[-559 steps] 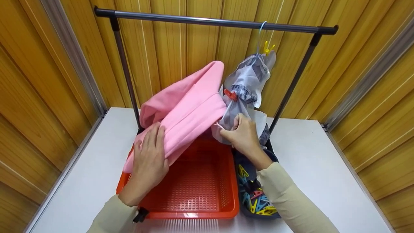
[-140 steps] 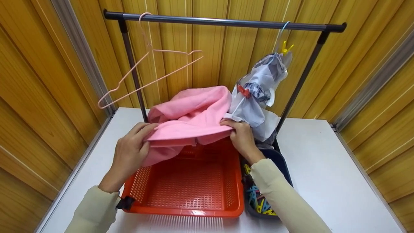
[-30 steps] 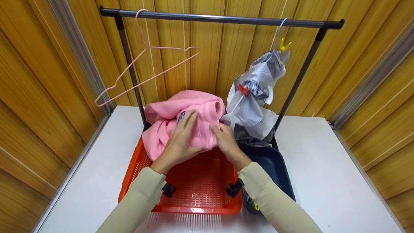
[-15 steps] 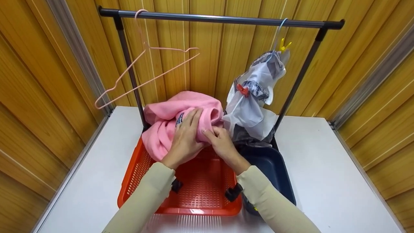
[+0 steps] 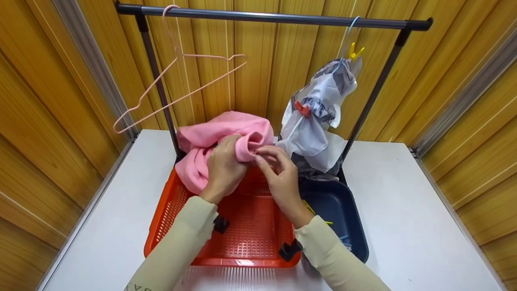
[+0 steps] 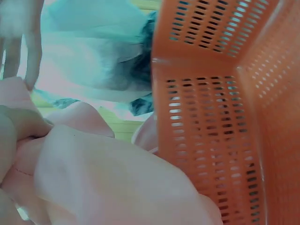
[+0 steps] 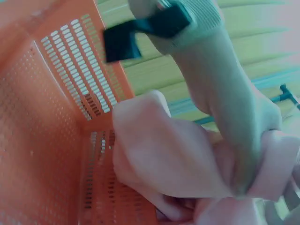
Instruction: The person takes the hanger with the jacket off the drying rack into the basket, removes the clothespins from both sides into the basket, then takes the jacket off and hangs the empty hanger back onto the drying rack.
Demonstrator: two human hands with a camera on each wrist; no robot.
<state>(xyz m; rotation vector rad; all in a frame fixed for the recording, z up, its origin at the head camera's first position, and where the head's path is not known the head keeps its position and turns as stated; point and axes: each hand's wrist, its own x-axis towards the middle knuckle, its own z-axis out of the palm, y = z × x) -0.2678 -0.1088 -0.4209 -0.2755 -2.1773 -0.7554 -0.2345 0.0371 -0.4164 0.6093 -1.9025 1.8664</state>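
Observation:
A thick pink garment (image 5: pixel 226 125) lies bunched over the back left of the red basket (image 5: pixel 161 220), its rolled, tube-like opening turned up. My left hand (image 5: pixel 226 165) grips the cloth just below that opening. With thumb and forefinger, my right hand (image 5: pixel 280 178) pinches the opening's edge. In the left wrist view, the pink cloth (image 6: pixel 117 178) spreads beside the basket wall, and the right hand's fingers (image 6: pixel 33 61) reach down to it at upper left. The right wrist view shows the left hand (image 7: pixel 239 126) wrapped in the garment's folds (image 7: pixel 168 145).
A black rail (image 5: pixel 258 17) spans the back. On it hang a bare pink hanger (image 5: pixel 177 101) at left and grey-white clothing (image 5: pixel 311 137) with a red peg (image 5: pixel 302 108) and yellow peg (image 5: pixel 355 51) at right. A navy tray (image 5: pixel 339 194) with pegs stands beside the basket.
The pink hanger came onto the rail between the two oldest frames, and the garment sank into a bunch. In the last second, the left hand closed around the cloth and its opening turned upward.

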